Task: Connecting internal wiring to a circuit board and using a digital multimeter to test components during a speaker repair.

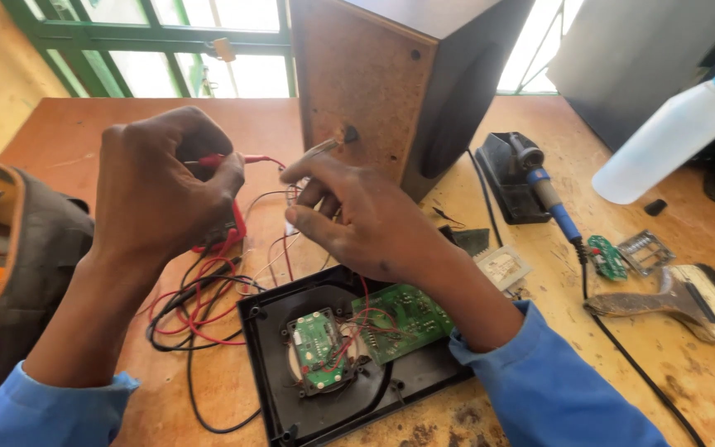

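Left hand (155, 194) closed around red probe (227, 159), long axis pointing right toward right hand (357, 217). Right hand pinching thin wires (291, 194), just beside the probe tip, above open black panel (291, 406) on table (68, 132).

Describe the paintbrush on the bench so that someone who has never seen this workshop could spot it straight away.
Start at the tall wooden speaker cabinet standing at the back of the workbench, then look to the bench's right edge. Past the soldering iron with its blue grip lies the paintbrush, flat on the wood. It alone has a broad worn wooden handle, a dark band and pale bristles.
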